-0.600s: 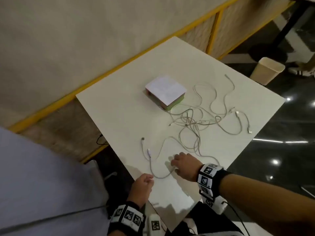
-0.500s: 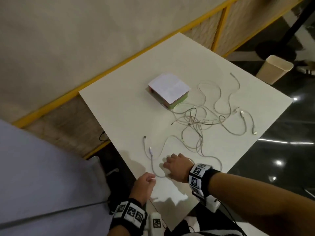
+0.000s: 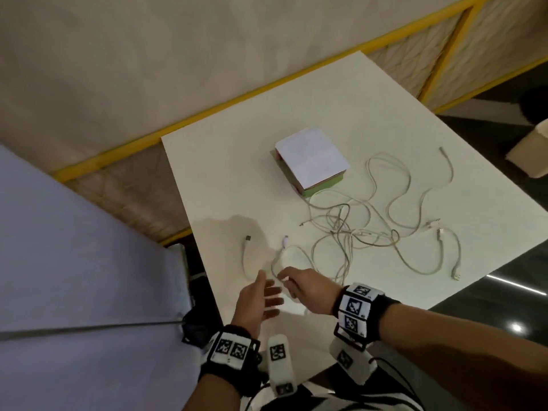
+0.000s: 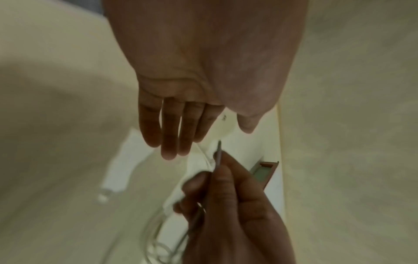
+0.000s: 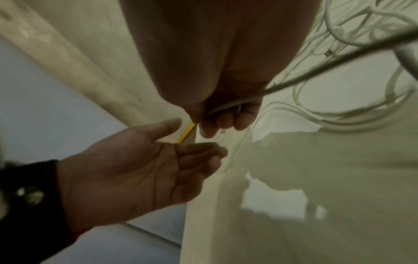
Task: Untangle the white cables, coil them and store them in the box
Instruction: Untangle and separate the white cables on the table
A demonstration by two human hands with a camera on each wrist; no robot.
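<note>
A tangle of white cables (image 3: 355,229) lies spread over the middle and right of the white table (image 3: 225,179). Behind it sits a small box (image 3: 311,160) with a white lid and a green side. My right hand (image 3: 292,281) is at the table's near edge and pinches a white cable (image 5: 228,105) between thumb and fingers, lifted a little off the top. My left hand (image 3: 264,292) is just left of it, palm up and fingers straight (image 5: 199,151), holding nothing. Two loose cable ends (image 3: 247,239) lie just beyond the hands.
The table's near edge runs right under both hands. A beige bin (image 3: 530,155) stands on the dark floor at the far right. A yellow-framed wall panel (image 3: 237,102) runs along the table's far side.
My right hand has gone from lying on the table to pinching a cable. My left hand has risen from the table edge and opened, palm up, beside it. The camera view has shifted.
</note>
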